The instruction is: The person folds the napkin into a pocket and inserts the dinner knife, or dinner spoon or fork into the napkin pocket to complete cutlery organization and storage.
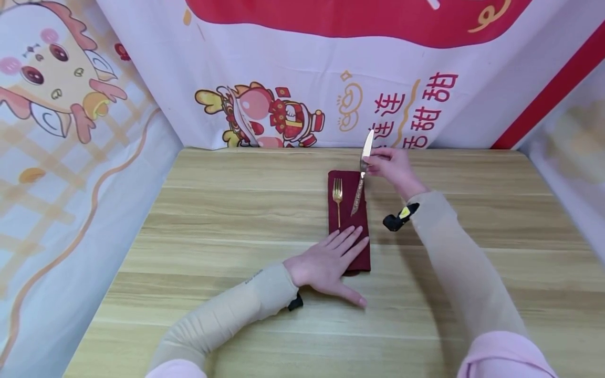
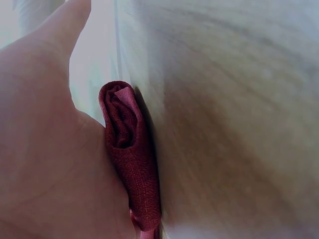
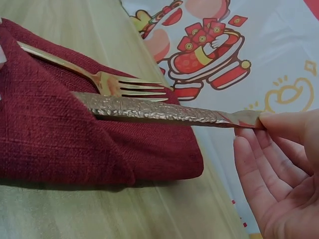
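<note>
A folded dark red napkin [image 1: 347, 252] lies on the wooden table, its layers rolled thick in the left wrist view. My left hand [image 1: 326, 265] rests flat across its lower part, fingers spread. A gold fork [image 1: 337, 191] sticks out of the napkin's fold, tines toward the back. Beside it is a table knife [image 1: 358, 191] with a patterned handle, whose lower end is tucked under the fold in the right wrist view. My right hand [image 1: 392, 168] pinches the knife between thumb and fingers near the base of the blade, which points up and away.
The wooden table [image 1: 227, 210] reaches back to a white and red printed cloth [image 1: 302, 68] hanging behind it. Another patterned cloth [image 1: 71, 173] hangs along the left side. Small black wrist cameras [image 1: 394, 221] are strapped over the beige sleeves.
</note>
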### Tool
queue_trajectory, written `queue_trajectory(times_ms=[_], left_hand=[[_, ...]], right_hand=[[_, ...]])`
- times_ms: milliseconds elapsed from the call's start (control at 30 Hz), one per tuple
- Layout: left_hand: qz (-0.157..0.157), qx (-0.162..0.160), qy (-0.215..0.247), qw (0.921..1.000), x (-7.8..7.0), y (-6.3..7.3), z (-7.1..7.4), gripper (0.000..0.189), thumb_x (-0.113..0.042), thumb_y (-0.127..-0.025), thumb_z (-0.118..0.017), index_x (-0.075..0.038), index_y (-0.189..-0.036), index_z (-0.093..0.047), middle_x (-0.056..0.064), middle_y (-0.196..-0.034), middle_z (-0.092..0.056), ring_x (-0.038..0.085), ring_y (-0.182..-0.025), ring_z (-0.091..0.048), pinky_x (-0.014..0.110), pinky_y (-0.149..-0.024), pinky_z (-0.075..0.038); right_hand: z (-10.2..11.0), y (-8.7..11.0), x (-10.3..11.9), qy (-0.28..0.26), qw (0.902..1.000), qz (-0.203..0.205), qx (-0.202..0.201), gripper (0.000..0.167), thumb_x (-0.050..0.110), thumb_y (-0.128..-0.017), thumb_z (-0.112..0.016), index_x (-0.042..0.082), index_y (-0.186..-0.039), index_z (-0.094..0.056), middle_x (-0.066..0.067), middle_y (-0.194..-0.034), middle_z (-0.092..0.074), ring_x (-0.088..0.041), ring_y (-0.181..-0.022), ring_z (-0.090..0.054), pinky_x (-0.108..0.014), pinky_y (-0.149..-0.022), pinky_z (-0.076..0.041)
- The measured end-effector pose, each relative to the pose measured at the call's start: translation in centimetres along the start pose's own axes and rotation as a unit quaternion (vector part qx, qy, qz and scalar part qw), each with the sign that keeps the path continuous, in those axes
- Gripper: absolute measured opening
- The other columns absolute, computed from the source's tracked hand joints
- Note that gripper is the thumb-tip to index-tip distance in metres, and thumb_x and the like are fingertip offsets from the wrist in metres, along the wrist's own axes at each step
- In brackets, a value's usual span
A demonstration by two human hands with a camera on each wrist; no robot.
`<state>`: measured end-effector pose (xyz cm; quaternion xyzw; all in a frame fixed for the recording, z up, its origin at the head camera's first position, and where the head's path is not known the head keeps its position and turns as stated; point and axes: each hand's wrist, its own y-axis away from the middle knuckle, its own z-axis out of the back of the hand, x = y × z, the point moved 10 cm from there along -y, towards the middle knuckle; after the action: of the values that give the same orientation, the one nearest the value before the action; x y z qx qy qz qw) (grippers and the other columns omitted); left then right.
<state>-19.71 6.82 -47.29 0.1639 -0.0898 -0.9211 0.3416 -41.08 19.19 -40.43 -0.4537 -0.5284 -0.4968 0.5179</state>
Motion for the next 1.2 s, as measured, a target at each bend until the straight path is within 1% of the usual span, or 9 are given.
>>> queue_trajectory(times_ms=[133, 233, 400, 567, 767, 900, 1000, 1067, 1200], left_hand=[[-0.001, 0.001, -0.003, 1.0, -0.1, 0.1, 0.1, 0.13, -0.095, -0.074, -0.045, -0.018, -0.162, 0.01, 0.006, -0.166, 0.021, 0.021, -0.15, 0.021, 0.036, -0.119, 0.011], [-0.001, 0.004, -0.005, 1.0, -0.3, 0.3, 0.5, 0.129, -0.093, -0.076, -0.048, -0.016, -0.163, 0.009, 0.008, -0.167, 0.019, 0.022, -0.151, 0.019, 0.037, -0.12, 0.009], [-0.004, 0.007, -0.002, 1.0, -0.9, 0.7, 1.3, 0.127, -0.089, -0.079, -0.052, -0.014, -0.163, 0.006, 0.009, -0.168, 0.017, 0.023, -0.152, 0.016, 0.038, -0.121, 0.004], [-0.011, 0.006, 0.005, 0.9999, -1.2, 1.0, 1.9, 0.126, -0.087, -0.08, -0.054, -0.013, -0.164, 0.004, 0.01, -0.168, 0.016, 0.024, -0.152, 0.014, 0.039, -0.122, 0.001], [-0.009, 0.008, -0.001, 0.9999, -1.1, 0.8, 1.5, 0.129, -0.089, -0.077, -0.055, -0.014, -0.163, 0.006, 0.009, -0.167, 0.019, 0.022, -0.152, 0.017, 0.038, -0.122, 0.003], [-0.009, 0.008, -0.003, 0.9999, -1.0, 0.8, 1.3, 0.131, -0.09, -0.076, -0.053, -0.015, -0.163, 0.008, 0.009, -0.167, 0.02, 0.022, -0.151, 0.018, 0.038, -0.122, 0.002], [-0.011, 0.007, -0.001, 0.9999, -1.1, 0.9, 1.4, 0.131, -0.09, -0.076, -0.054, -0.014, -0.163, 0.007, 0.009, -0.167, 0.019, 0.023, -0.152, 0.016, 0.038, -0.122, 0.002], [-0.013, 0.007, 0.002, 0.9999, -1.1, 1.0, 1.6, 0.131, -0.088, -0.077, -0.056, -0.013, -0.163, 0.006, 0.01, -0.167, 0.018, 0.023, -0.152, 0.016, 0.038, -0.122, 0.001], [-0.01, 0.012, 0.004, 0.9999, -1.0, 0.9, 1.4, 0.131, -0.089, -0.076, -0.056, -0.014, -0.163, 0.009, 0.009, -0.167, 0.021, 0.022, -0.151, 0.018, 0.037, -0.122, 0.002]], right_hand=[[0.0, 0.0, -0.7, 0.003, 0.9999, -0.008, 0.011, 0.031, -0.002, -0.094, -0.07, -0.015, -0.122, -0.062, -0.014, -0.09, -0.073, -0.019, -0.071, -0.071, -0.041, -0.083, -0.058], [-0.4, 0.2, -1.1, 0.025, 0.9989, -0.021, 0.034, 0.033, 0.0, -0.095, -0.07, -0.014, -0.123, -0.061, -0.016, -0.094, -0.072, -0.019, -0.075, -0.071, -0.044, -0.088, -0.057], [-1.3, 0.6, -2.1, 0.059, 0.9942, -0.064, 0.063, 0.038, 0.006, -0.096, -0.072, -0.011, -0.127, -0.059, -0.017, -0.099, -0.07, -0.019, -0.079, -0.07, -0.041, -0.089, -0.057], [-1.8, 1.0, -3.3, 0.069, 0.9896, -0.093, 0.085, 0.042, 0.005, -0.097, -0.07, -0.011, -0.132, -0.056, -0.017, -0.101, -0.071, -0.018, -0.081, -0.071, -0.036, -0.086, -0.058], [-2.0, 1.5, -4.5, 0.056, 0.9869, -0.103, 0.111, 0.041, 0.003, -0.099, -0.066, -0.015, -0.134, -0.053, -0.02, -0.105, -0.07, -0.018, -0.082, -0.071, -0.035, -0.087, -0.057], [-2.3, 2.0, -5.2, 0.055, 0.9831, -0.119, 0.128, 0.038, 0.004, -0.099, -0.066, -0.015, -0.129, -0.055, -0.017, -0.1, -0.072, -0.019, -0.085, -0.072, -0.036, -0.087, -0.057], [-2.8, 2.2, -5.4, 0.059, 0.9802, -0.121, 0.145, 0.034, 0.003, -0.1, -0.065, -0.016, -0.125, -0.056, -0.018, -0.1, -0.072, -0.02, -0.088, -0.072, -0.037, -0.09, -0.056], [-3.0, 2.4, -5.4, 0.071, 0.978, -0.118, 0.157, 0.031, 0.004, -0.101, -0.064, -0.016, -0.123, -0.056, -0.021, -0.105, -0.071, -0.022, -0.094, -0.072, -0.037, -0.093, -0.055], [-3.1, 2.6, -5.4, 0.095, 0.9744, -0.114, 0.168, 0.033, 0.005, -0.1, -0.065, -0.015, -0.125, -0.057, -0.027, -0.119, -0.065, -0.031, -0.109, -0.068, -0.037, -0.098, -0.051]])
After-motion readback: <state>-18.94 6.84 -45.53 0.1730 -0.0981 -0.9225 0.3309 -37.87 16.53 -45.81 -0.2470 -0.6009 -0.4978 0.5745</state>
